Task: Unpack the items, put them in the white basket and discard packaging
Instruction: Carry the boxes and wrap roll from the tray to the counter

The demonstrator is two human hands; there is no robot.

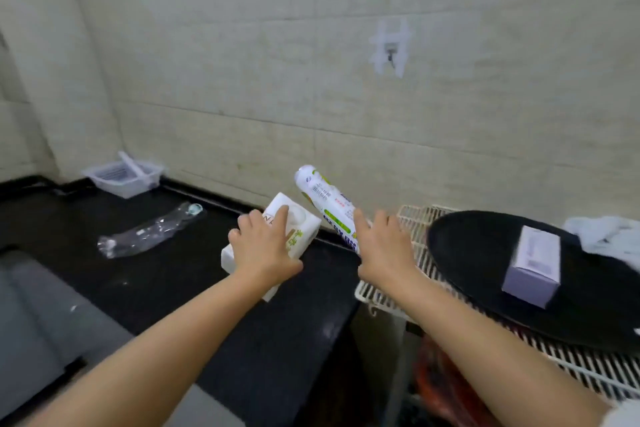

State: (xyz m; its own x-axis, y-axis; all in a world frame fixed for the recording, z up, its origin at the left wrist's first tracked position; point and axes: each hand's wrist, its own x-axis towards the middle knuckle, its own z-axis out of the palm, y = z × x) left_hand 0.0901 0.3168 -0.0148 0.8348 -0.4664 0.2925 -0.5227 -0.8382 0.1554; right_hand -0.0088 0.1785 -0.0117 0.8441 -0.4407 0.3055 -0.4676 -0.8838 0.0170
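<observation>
- Head view: left hand point(265, 246) grips a white rectangular carton point(277, 236); right hand point(384, 246) grips a white printed tube-shaped package point(325, 201) tilted toward 11 o'clock.
- White slatted plastic basket point(123, 177) sits at 10 o'clock on the black surface point(180, 274), a crumpled clear plastic wrapper point(149, 232) nearer.
- Beige tiled wall point(346, 80) behind.

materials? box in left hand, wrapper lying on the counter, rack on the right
Box: looks like matte white printed cardboard, crisp folded edges. Wrapper: clear thin plastic film, crinkled and glinting. Rack: probably white-coated metal wire, thin parallel bars; plastic not ruled out.
</observation>
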